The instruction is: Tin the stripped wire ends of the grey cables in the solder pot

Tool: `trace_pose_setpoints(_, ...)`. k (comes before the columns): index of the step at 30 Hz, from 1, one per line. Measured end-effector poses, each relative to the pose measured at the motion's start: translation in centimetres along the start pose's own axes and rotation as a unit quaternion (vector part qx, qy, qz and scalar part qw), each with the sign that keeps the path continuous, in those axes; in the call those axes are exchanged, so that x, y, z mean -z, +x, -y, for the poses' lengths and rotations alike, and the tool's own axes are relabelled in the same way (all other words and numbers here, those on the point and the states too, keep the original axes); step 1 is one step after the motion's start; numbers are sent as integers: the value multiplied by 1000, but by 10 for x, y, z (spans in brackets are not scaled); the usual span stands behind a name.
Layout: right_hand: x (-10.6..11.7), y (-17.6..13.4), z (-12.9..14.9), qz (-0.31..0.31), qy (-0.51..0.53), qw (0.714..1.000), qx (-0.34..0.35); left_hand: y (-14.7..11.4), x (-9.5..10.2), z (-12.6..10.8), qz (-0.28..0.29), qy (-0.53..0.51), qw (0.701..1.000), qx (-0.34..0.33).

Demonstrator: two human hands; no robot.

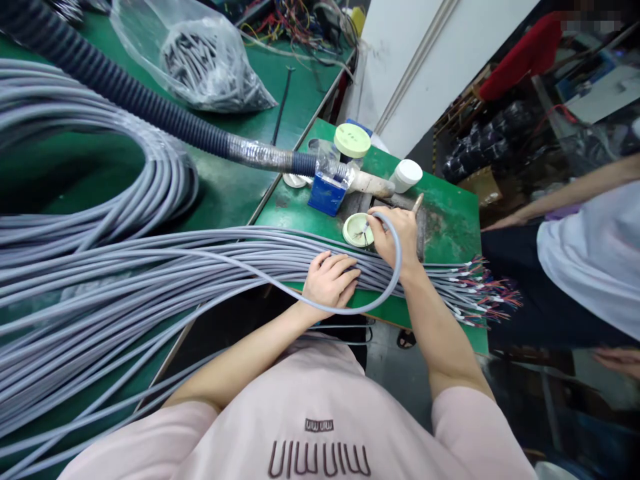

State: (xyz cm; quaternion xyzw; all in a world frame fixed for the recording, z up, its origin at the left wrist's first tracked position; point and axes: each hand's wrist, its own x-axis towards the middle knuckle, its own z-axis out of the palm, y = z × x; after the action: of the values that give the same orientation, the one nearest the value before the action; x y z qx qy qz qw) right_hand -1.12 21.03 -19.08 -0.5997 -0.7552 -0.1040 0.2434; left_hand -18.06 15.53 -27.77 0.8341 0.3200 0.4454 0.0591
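Pinching a looped cable (399,253) just right of the cup (347,231), the right hand (399,233) points its end leftward, the left hand (330,280) lying open on the bundle (280,252).

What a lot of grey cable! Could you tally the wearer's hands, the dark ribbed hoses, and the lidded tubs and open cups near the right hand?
Wearer's hands: 2, the left hand and the right hand
Dark ribbed hose: 1
Yellow-green lidded tub: 1
White tub: 1
Pale open cup: 1
Total: 6
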Motion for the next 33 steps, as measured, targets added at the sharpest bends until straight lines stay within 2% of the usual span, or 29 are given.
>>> trace_pose_setpoints(4,3,-2,0,-14,4,1000,6,1,0,0,-8,1,1000,-6)
trace_pose_setpoints(7,13,-1,-6,-47,16,999,-1,1,1,-1,-13,-3,1000,-7)
trace_pose_setpoints(11,29,1,-24,-85,3,996,-38,0,3,-2,6,-5,1000,10)
trace_pose_setpoints(14,32,3,-45,-99,-19,993,-63,1,5,-2,25,-1,1000,8)
trace_pose_setpoints(21,16,8,-83,-68,-54,993,-86,3,7,-4,14,-18,1000,8)
trace_pose_setpoints(33,-2,11,-100,-28,-86,991,-94,1,7,-4,24,-11,1000,14)
